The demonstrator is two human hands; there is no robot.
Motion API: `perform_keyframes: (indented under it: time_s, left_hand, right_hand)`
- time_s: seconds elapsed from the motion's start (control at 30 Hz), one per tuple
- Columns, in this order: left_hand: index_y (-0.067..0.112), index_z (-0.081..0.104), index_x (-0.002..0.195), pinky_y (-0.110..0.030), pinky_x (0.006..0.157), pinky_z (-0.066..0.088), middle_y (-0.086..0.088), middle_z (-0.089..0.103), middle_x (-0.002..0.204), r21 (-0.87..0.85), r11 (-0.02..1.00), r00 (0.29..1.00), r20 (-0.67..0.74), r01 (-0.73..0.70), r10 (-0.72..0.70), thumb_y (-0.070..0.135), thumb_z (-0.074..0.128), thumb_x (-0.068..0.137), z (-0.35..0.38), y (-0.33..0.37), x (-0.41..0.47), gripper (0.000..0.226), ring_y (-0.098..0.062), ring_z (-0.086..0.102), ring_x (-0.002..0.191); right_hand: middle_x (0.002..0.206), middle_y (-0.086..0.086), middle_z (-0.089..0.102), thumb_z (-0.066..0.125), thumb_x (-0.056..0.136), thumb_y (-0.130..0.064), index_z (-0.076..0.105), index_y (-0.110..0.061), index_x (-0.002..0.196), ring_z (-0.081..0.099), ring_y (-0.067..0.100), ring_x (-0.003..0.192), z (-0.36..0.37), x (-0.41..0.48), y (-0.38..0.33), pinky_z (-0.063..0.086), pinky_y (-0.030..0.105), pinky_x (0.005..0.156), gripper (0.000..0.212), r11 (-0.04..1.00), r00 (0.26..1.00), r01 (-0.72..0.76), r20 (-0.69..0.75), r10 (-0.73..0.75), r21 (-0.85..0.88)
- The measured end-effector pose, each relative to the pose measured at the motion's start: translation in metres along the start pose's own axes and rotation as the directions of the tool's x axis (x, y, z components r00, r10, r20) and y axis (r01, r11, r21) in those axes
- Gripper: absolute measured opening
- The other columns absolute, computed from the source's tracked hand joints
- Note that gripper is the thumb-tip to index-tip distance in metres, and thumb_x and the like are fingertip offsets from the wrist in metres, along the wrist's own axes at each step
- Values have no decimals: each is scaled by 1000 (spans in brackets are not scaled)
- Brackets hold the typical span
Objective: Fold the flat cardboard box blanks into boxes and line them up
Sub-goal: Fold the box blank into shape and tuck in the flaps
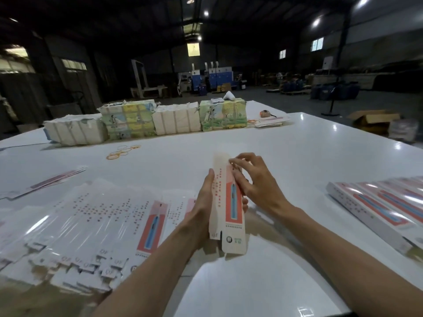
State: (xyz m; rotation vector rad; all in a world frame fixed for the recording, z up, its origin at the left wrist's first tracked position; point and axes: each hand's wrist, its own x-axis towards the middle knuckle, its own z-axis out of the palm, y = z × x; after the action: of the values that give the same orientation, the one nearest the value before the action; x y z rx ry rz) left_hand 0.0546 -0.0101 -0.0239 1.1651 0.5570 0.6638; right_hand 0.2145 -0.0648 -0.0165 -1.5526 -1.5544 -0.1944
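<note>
Cardboard box blank [230,213], long and narrow with a red and blue printed panel, is held just above the tabletop [297,147] in the middle of the view, partly opened into a sleeve with its near flaps loose. The left hand [201,210] grips its left side, thumb lying along the edge and fingers curled round behind. The right hand [258,186] holds the upper right part, its fingers [239,160] bent and pinching the card near the top flap; whether that flap is tucked in is hard to tell.

To the left, a fanned spread of flat blanks [91,225] lies on the tabletop, overlapping one another. One more flat piece [45,181] lies apart, farther left. To the right, folded boxes [377,209] lie side by side in a row, touching, running off the right edge.

Beyond the hands, loose rubber bands [123,152] sit in a small cluster. Along the far side stand four wrapped bundles [146,122], side by side, with a few more flat sheets [271,121] just to their right. An open brown carton [373,120] stands on the floor past the tabletop's right edge.
</note>
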Motion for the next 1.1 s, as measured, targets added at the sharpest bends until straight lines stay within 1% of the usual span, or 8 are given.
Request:
perform_keyframes:
  time_s: [0.1,0.27,0.43,0.57,0.77,0.87,1.0,1.1]
  left_hand:
    - [12,67,120,-38,64,62,-19,75,96,-12,1000,999,36,-27,27,65,38,105,0,1,-1,62,-34,76,76]
    - [11,65,123,-41,71,62,-22,75,105,20,1000,997,80,-19,18,65,36,105,1,2,-4,63,-38,76,83]
    - [10,71,116,-37,70,62,-19,76,105,1,1000,987,157,29,-28,69,35,100,1,6,-5,71,-31,74,79]
    - [13,79,107,-34,73,62,-16,76,105,14,998,972,227,55,-57,68,28,101,1,8,-3,76,-27,73,79]
    - [3,67,113,-34,72,62,-15,74,93,107,993,932,352,52,-87,71,25,98,0,13,-1,82,-27,72,74]
    - [5,64,111,-33,69,61,-13,71,89,110,990,925,360,84,-119,70,24,100,3,14,-1,77,-24,69,72]
    - [13,51,88,-22,52,49,-1,55,67,66,985,952,253,161,-172,72,31,100,18,11,-3,63,-12,51,52]
    - [14,46,84,-18,46,42,0,46,63,-69,980,957,237,189,-168,72,36,99,21,9,-3,60,-10,42,47]
  right_hand:
    - [133,-7,53,53,108,-33,65,-18,139,51,11,124,-1,0,1,59,39,94,36,1000,1000,7,19,-7,-24]
    - [123,-9,63,65,102,-29,76,-14,122,54,8,117,-6,4,4,55,33,93,27,999,999,4,-39,-3,36]
    - [119,-6,66,74,97,-21,80,-15,105,67,16,108,-10,12,4,59,28,88,12,942,990,-104,-57,128,319]
    - [122,-14,63,76,95,-26,81,-20,92,66,1,106,-16,14,1,55,14,79,8,839,966,-239,34,255,489]
    - [132,-4,67,77,90,-15,81,-3,88,63,23,121,-32,16,4,48,45,108,13,632,929,-364,224,293,684]
    - [137,2,66,73,90,-14,76,9,99,61,32,126,-34,14,1,52,44,108,25,540,927,-374,279,251,754]
    - [146,9,59,67,95,-15,74,3,105,58,28,131,-37,14,-5,47,38,110,22,411,935,-354,319,154,840]
    - [130,16,65,63,99,-14,68,0,111,64,26,120,-32,13,-11,49,37,105,19,425,949,-317,282,144,848]
